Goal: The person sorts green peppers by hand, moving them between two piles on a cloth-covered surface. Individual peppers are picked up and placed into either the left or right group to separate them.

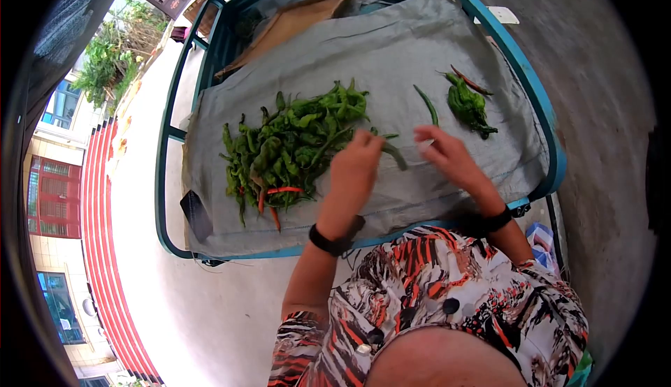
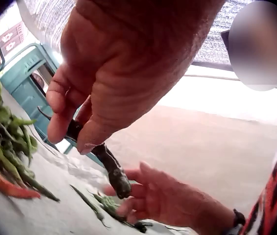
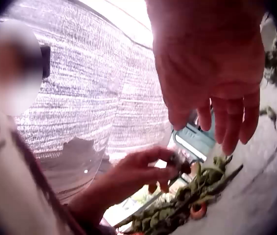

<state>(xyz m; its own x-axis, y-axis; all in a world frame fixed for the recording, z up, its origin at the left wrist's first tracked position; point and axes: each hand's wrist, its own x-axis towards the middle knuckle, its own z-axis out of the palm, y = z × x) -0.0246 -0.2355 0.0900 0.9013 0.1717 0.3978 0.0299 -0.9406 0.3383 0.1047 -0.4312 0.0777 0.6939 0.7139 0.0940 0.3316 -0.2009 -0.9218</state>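
Observation:
Between thumb and fingers, my left hand (image 1: 355, 170) pinches a dark green chili pepper (image 2: 110, 164), its blunt end pointing toward my right hand. In the head view that hand is at the right edge of a large heap of green peppers (image 1: 286, 146), where a few red peppers (image 1: 284, 190) show. My right hand (image 1: 451, 158) holds nothing and has its fingers extended, as the right wrist view shows. Just beyond its fingertips lies a single green pepper (image 1: 426, 104). Farther right is a small pile of green peppers (image 1: 468, 107) with a reddish pepper (image 1: 472, 81) beside it.
A grey woven sheet (image 1: 398, 59) covers the bed of a cart with a teal metal rail (image 1: 542, 128). At the far end lie a brown board (image 1: 300, 24) and clear plastic. A dark flat piece (image 1: 196, 216) is at the sheet's near left corner.

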